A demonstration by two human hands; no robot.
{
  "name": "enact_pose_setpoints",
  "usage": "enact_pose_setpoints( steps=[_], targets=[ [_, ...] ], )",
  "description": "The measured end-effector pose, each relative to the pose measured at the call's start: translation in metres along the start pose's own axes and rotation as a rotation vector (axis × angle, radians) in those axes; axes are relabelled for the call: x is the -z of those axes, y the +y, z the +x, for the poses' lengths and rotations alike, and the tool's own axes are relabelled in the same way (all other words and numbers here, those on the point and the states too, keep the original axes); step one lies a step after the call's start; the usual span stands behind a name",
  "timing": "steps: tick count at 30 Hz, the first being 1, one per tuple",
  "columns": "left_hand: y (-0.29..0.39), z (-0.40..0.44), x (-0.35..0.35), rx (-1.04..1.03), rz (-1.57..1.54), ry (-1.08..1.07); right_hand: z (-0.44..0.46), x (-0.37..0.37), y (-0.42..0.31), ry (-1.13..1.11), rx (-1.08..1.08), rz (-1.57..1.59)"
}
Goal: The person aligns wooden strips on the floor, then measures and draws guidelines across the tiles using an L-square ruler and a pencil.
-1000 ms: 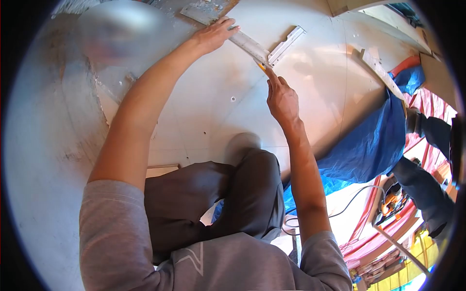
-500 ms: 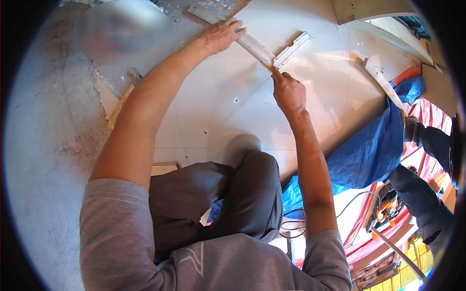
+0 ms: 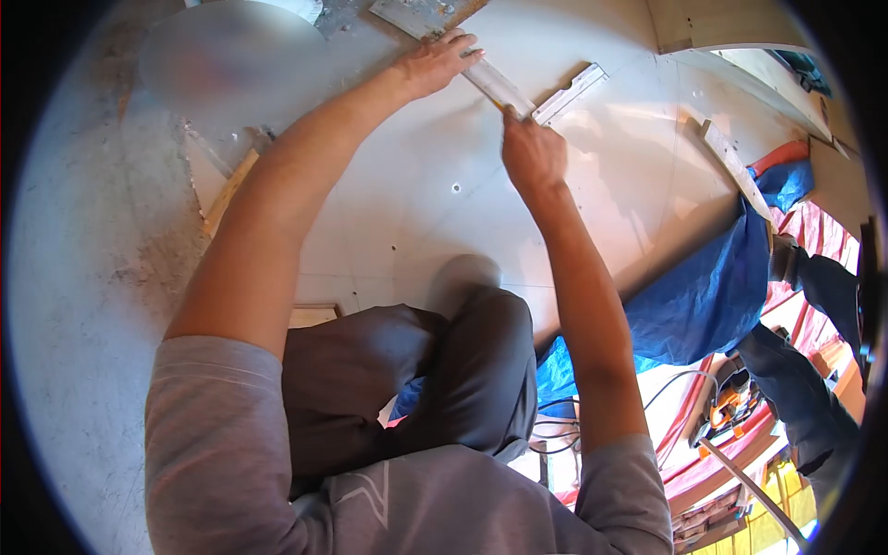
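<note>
A metal square [image 3: 497, 85] lies on the pale board [image 3: 416, 213], its short arm pointing up to the right. Across its long blade rests my left hand [image 3: 435, 65], pressing it down with the fingers spread. My right hand [image 3: 536, 153] is closed around a yellow pencil, whose small visible part shows at the blade's lower edge near the corner of the square. Faint drawn lines and a small hole are visible on the board below the hands.
Blue tarp [image 3: 698, 291] hangs along the board's right edge. Beside it is a wooden strip [image 3: 735, 166]. Another person's dark-clothed legs [image 3: 805, 398] are at the right, near a cable and an orange tool [image 3: 731, 407]. A curved wooden piece [image 3: 721, 26] is at the top right.
My right hand has moved up and to the left along the blade with the pencil. The square and my left hand appear slightly farther right in the view, as does the board.
</note>
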State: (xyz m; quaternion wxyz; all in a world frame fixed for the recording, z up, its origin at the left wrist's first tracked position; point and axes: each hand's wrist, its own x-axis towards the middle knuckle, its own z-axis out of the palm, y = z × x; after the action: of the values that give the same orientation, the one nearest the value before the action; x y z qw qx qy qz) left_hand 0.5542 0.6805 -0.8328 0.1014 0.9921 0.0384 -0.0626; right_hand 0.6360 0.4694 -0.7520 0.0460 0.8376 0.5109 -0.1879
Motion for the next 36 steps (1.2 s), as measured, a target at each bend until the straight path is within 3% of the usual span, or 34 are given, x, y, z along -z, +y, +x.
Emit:
enact_pose_setpoints(
  steps=[1,9,10,19,23,27,29,32,36],
  targets=[
    [-0.002,-0.001,-0.001,0.004,-0.005,-0.009,0.007,0.002,-0.006,0.071,0.039,-0.016],
    [0.003,-0.003,0.0,0.007,-0.011,0.017,-0.013,0.017,0.002,-0.132,-0.06,-0.065],
    [0.002,-0.002,0.0,0.008,-0.022,0.011,-0.005,0.013,-0.003,0.004,-0.003,-0.048],
    [-0.002,-0.001,0.0,0.001,0.007,-0.009,-0.008,0.023,-0.002,-0.136,-0.072,-0.016],
    [-0.006,0.0,0.005,-0.022,-0.037,-0.012,0.017,0.016,-0.002,-0.043,-0.012,0.135],
    [0.004,-0.001,0.013,-0.015,0.019,-0.038,-0.013,0.013,0.037,0.363,-0.05,0.472],
    [-0.001,-0.002,0.015,-0.02,0.021,-0.04,-0.017,0.004,0.056,0.32,-0.099,0.448],
    [0.0,0.0,0.018,-0.015,-0.004,-0.06,-0.007,-0.022,0.064,0.501,0.063,0.334],
    [0.0,-0.001,0.021,-0.015,-0.01,-0.006,-0.001,-0.029,0.047,0.335,0.134,0.121]
  ],
)
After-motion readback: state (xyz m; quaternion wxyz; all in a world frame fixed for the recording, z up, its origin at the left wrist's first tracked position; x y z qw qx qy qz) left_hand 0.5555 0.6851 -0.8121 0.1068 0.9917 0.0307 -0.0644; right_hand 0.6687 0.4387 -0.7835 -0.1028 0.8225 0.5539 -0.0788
